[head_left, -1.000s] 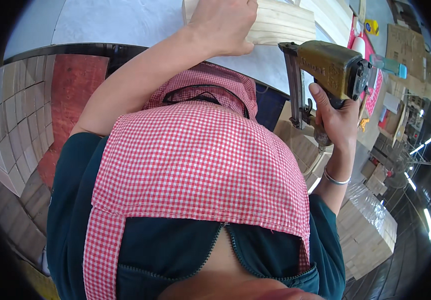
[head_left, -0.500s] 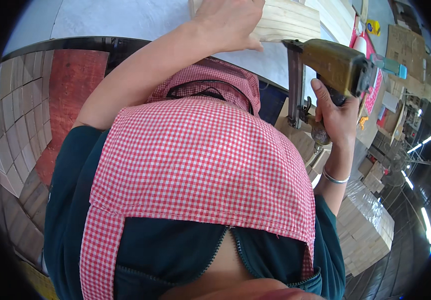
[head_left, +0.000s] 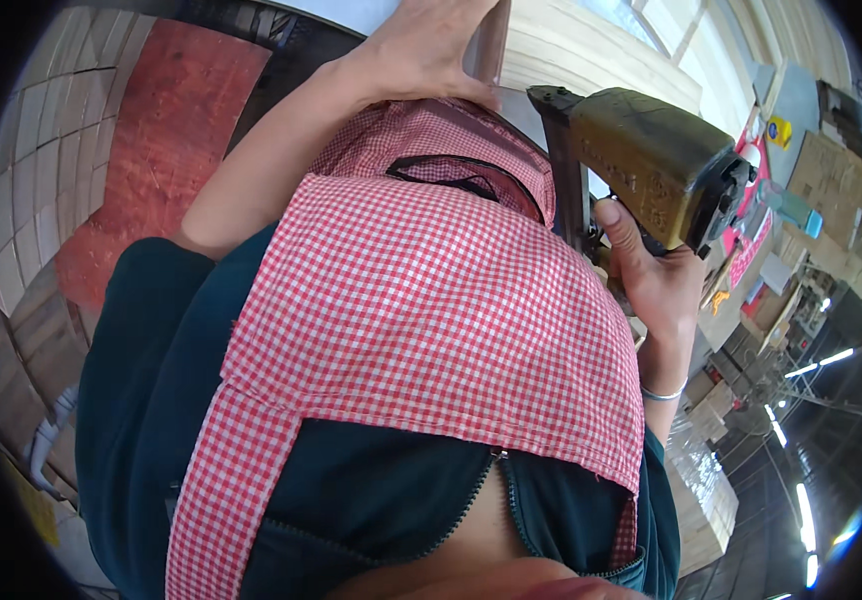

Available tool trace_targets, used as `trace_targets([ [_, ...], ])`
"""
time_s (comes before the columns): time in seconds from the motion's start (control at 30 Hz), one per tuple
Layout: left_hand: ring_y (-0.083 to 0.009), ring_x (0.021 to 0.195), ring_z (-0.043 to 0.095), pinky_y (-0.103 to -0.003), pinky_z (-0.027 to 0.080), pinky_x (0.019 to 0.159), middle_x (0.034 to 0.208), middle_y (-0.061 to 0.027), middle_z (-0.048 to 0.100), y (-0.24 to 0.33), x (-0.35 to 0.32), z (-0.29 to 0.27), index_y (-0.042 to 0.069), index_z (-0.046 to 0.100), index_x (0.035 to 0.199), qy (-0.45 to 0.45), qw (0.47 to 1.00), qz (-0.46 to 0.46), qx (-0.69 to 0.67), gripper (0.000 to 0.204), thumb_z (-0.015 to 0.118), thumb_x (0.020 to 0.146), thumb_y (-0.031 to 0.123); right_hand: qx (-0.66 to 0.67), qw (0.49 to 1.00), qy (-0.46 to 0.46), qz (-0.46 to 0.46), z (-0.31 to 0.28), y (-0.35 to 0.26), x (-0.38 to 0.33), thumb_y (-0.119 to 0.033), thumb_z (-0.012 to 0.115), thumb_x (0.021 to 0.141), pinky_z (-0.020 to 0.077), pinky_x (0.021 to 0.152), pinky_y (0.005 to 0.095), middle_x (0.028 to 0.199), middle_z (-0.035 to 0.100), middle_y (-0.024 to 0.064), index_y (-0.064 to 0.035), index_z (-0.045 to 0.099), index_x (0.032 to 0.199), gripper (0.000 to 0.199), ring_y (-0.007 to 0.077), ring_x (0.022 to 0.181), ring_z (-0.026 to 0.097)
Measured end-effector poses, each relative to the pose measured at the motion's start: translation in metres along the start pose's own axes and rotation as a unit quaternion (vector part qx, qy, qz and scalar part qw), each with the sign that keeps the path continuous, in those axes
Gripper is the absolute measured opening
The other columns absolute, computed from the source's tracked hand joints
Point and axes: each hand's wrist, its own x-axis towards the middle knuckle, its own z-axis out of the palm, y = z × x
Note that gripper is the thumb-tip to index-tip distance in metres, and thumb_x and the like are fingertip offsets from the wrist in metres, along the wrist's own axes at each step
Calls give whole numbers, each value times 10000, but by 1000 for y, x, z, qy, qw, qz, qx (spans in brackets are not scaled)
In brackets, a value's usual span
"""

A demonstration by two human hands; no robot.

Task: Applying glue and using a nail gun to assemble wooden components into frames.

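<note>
My right hand [head_left: 656, 285] is wrapped round the grip of a nail gun [head_left: 656, 160] with a worn brass-coloured body and a dark magazine. The thumb lies along the grip, and the gun's dark nose points toward the wooden pieces. At the top edge, my left hand [head_left: 431, 55] grips a narrow wooden board [head_left: 494, 45], thumb at its near end; the upper edge of the view cuts off the other fingers. Right of that board, pale wooden planks [head_left: 591, 45] lie on the worktable.
A red panel [head_left: 166, 150] and stacked wooden blocks [head_left: 46, 170] stand on the left. My checked apron [head_left: 431, 310] bulges close to the table edge. Cardboard [head_left: 826, 185], a yellow item [head_left: 779, 131] and a light-blue object [head_left: 799, 215] are on the right.
The view has turned and shifted, bringing more pale planks into sight at the top right. My left hand is nearer the upper edge, beside an upright board edge. The nail gun stays in my right hand.
</note>
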Motion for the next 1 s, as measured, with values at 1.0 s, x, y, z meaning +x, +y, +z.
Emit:
trace_targets([
  [1.0,-413,1503,195,-559,169,1220,1564,-315,271,-19,-4,10,-126,220,1496,176,974,145,7,1203,821,698,545,-46,999,15,-11,18,-41,32,-133,850,807,596,679,281,1007,739,139,26,631,1179,460,220,826,727],
])
